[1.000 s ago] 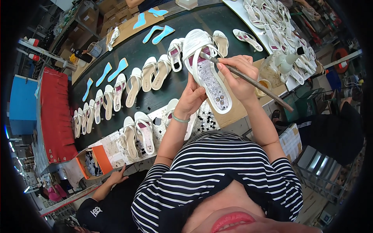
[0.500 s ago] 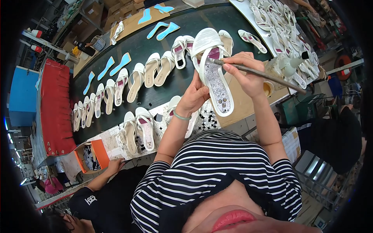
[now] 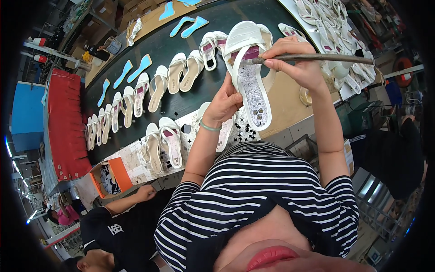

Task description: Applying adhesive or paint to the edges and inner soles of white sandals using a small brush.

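Observation:
My left hand [image 3: 222, 109] is closed around the side of a white sandal [image 3: 257, 100], holding it above the bench front. The sandal has crossed white straps, a grey patterned footbed and a purple patch under the straps. In my right hand [image 3: 299, 62] is a long-handled brush [image 3: 333, 57], pinched near its bristle end. Its tip reaches under the strap and appears to touch the purple patch; the bristles are partly hidden by the strap. Left of my left hand, a pair of white sandals [image 3: 171, 140] rests on the bench edge.
A row of white sandals [image 3: 157, 88] crosses the dark green belt [image 3: 149, 59], with light-blue sole-shaped pieces [image 3: 139, 68] behind. Heaped sandals [image 3: 324, 27] lie at far right beside a pale bottle [image 3: 337, 70]. A co-worker's hand [image 3: 146, 192] is near an orange box [image 3: 120, 174].
My right hand has moved up and right, and the brush handle now lies nearly level. The held sandal has shifted slightly upward in view. The co-worker's hand has drawn away from the bench edge.

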Motion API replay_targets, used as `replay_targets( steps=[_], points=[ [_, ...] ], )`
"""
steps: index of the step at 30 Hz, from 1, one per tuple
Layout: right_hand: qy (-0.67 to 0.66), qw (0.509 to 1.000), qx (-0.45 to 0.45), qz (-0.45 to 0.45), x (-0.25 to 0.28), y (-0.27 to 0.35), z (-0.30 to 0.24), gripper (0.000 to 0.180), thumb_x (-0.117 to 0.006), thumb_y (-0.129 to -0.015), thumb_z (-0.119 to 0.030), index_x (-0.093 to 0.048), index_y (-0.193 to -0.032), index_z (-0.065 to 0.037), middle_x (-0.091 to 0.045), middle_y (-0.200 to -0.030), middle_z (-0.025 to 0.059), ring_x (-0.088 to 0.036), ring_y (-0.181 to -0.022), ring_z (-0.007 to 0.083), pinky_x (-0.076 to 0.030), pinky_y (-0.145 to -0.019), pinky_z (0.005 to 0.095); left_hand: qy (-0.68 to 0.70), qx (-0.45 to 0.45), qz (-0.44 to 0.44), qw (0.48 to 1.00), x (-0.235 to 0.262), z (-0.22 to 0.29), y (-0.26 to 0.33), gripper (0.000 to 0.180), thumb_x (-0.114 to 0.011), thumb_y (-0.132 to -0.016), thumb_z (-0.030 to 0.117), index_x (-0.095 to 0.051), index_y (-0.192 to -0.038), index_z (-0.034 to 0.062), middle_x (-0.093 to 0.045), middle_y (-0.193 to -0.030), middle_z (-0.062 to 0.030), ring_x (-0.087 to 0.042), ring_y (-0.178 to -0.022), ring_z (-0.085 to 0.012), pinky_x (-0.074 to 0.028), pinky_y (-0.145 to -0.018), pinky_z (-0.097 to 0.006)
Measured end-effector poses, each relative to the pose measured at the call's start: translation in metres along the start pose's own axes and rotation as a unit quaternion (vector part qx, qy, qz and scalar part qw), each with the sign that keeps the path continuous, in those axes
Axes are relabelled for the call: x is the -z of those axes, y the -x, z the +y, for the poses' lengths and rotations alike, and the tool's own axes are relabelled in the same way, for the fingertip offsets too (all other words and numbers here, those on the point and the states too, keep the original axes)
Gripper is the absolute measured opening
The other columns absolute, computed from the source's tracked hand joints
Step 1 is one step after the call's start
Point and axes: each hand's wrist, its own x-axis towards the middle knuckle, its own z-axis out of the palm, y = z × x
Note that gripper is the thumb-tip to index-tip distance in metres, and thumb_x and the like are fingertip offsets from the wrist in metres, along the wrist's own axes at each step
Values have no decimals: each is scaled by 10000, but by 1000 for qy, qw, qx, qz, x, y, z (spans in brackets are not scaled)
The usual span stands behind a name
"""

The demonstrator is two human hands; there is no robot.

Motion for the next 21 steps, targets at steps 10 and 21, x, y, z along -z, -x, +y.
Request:
replay_targets(
  steps=[10,21],
  points=[
    [-21,993,-68,-89,12,-14,-8,138,-760,-729,-120,-704,-775,-3,-646,-654,33,-575,-634,89,-430,-591,254,1,12,1,1000,0,6,3,1024,-752,-793,137,-27,-1515,163,-389,-1429,-82,-477,-1254,-211,-449,-987,-359],
    [-31,993,-71,-86,10,-2,-23,124,-749,-733,-130,-702,-749,-15,-634,-615,24,-548,-618,79,-397,-570,244,-14,-12,23,1000,11,3,4,997,-754,-792,157,-65,-1512,171,-420,-1408,-68,-492,-1241,-216,-454,-981,-370]
  ],
)
